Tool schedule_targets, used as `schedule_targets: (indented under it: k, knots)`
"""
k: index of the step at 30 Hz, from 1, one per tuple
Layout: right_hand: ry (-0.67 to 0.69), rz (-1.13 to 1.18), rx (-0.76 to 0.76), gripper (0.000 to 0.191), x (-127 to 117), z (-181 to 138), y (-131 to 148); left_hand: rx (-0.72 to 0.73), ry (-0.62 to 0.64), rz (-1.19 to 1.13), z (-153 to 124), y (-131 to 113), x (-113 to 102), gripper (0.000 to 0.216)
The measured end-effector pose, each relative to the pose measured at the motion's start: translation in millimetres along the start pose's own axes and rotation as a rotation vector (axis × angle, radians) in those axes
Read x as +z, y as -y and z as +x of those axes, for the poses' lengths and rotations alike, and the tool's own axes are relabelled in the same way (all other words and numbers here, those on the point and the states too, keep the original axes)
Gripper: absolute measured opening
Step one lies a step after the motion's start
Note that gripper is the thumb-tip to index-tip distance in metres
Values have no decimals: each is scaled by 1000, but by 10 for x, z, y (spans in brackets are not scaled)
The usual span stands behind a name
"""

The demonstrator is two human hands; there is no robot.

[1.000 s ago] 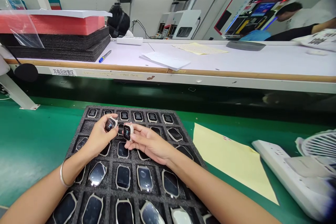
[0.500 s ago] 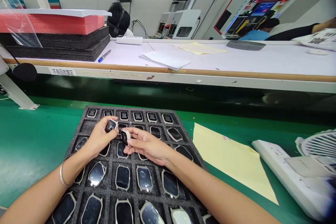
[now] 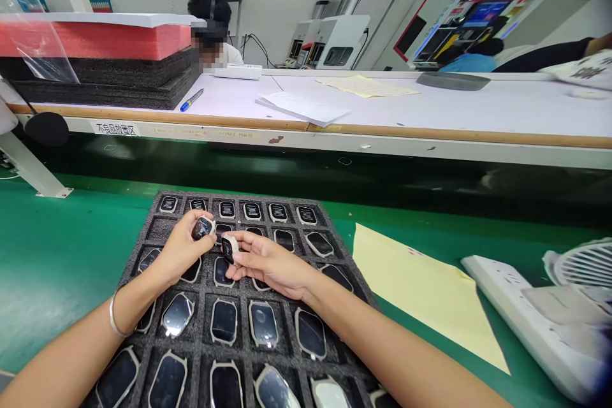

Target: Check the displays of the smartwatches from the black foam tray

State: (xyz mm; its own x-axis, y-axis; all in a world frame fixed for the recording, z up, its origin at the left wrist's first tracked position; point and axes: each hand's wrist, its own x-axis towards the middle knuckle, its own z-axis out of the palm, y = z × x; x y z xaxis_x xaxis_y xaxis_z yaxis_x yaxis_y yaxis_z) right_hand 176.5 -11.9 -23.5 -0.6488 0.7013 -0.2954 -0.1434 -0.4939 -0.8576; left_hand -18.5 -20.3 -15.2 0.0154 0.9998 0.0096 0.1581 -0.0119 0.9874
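Head view: the right hand [image 3: 270,264] has turned its smartwatch [image 3: 229,248] leftward.

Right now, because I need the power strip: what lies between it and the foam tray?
Head view: a yellow sheet on the green mat, between the foam tray and the power strip.

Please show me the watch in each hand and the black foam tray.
Pale-framed watch body in left hand [image 3: 203,227]: head view, dark screen.
Pale-framed watch body in right hand [image 3: 227,248]: head view, dark screen.
Black foam tray [image 3: 159,230]: head view, empty pocket.
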Motion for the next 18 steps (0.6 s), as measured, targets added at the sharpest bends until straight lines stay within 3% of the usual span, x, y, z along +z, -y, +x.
schedule_targets:
  k: [18]
  knots:
    - [26, 14, -14, 51, -11, 1, -7, -2, -1, 7, 3, -10, -14, 33]
